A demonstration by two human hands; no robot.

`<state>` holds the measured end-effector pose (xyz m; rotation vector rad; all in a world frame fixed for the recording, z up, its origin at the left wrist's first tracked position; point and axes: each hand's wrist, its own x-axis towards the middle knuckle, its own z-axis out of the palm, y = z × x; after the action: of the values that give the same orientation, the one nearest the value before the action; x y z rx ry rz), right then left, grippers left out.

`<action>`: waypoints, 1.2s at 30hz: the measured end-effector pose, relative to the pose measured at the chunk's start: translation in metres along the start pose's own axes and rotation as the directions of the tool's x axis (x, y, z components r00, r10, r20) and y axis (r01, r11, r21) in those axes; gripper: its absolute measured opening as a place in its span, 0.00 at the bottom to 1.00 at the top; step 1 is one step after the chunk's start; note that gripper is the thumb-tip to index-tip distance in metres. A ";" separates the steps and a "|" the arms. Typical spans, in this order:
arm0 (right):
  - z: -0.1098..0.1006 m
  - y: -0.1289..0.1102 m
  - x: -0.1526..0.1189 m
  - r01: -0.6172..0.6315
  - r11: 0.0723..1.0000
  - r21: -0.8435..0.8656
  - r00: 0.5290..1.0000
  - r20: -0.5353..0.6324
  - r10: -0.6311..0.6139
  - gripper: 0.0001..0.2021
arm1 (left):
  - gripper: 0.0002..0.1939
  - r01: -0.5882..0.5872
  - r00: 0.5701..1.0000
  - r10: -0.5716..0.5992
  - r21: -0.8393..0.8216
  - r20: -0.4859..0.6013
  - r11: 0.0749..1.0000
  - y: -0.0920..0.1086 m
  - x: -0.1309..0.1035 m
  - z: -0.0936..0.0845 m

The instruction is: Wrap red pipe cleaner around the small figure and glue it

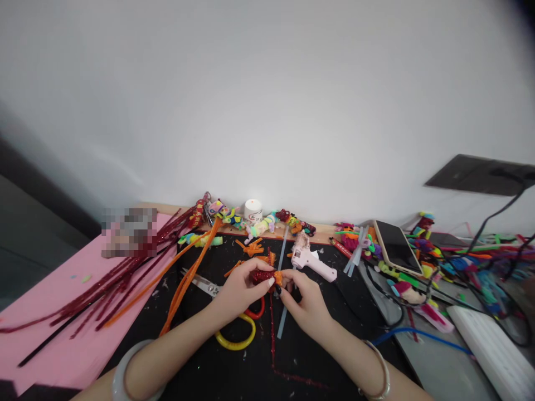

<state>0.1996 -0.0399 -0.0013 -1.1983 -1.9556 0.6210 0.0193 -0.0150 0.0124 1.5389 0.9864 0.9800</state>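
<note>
Nearest the camera, two bare forearms (184, 351) reach in over the desk's front side, the left wearing a thick pale bangle (122, 366), the right a thin light-coloured bracelet (383, 365). Both hands meet above the middle of a flat black mat (234, 379) at the desk's centre. The left hand (244, 284) pinches the glittery dark-red part of a small fuzzy red-and-orange piece (264, 275); the right hand (307, 298) has thumb and finger drawn together at its orange end, with scarcely any gap. How the hidden fingers sit, I cannot tell.

The step in hand looks like fine shaping or joining; it seems to call for a steady left pinch and small right-fingertip movements.

Open room lies mainly toward the mat's front edge, between the forearms, where a thin glittery red stem (273, 334) bends rightward; whether it joins the piece is unclear. Metal scissors with red and yellow loops (208, 286) crowd the left wrist, and a long translucent stick (282, 320) passes beneath the right fingers. A pale pink glue gun (315, 264) lies just behind the right hand. Colourful fuzzy figures (263, 225) line the desk's back edge, limiting movement that way.
</note>
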 end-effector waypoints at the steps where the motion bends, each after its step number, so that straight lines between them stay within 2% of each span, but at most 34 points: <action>1: 0.000 0.000 0.000 -0.001 1.000 0.002 1.000 -0.003 0.001 0.11 | 0.07 0.006 1.000 -0.006 0.000 0.003 1.000 0.000 0.000 0.000; 6: 0.000 -0.001 0.001 -0.013 1.000 0.008 1.000 -0.007 0.013 0.11 | 0.10 0.029 1.000 -0.030 -0.052 -0.009 0.998 -0.001 -0.002 0.002; 11: -0.001 -0.002 0.002 -0.022 1.000 0.004 1.000 -0.005 0.022 0.10 | 0.09 0.049 0.999 -0.050 -0.041 -0.017 0.998 -0.002 -0.002 0.003; 19: 0.001 -0.001 0.002 -0.028 1.000 -0.014 1.000 -0.008 0.027 0.10 | 0.07 0.020 0.999 -0.020 -0.002 -0.025 1.000 -0.005 -0.002 0.002; 27: 0.001 -0.001 0.002 -0.022 1.000 -0.012 0.999 -0.029 0.022 0.10 | 0.06 -0.017 1.000 0.017 -0.034 0.008 0.999 -0.004 -0.001 -0.001; 36: 0.001 -0.002 0.001 -0.003 1.000 -0.031 1.000 -0.026 0.002 0.11 | 0.08 0.005 1.000 -0.006 -0.023 -0.025 1.000 -0.009 -0.001 0.000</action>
<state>0.1976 -0.0398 -0.0004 -1.2217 -1.9492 0.5759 0.0186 -0.0145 0.0036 1.5079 0.9931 1.0055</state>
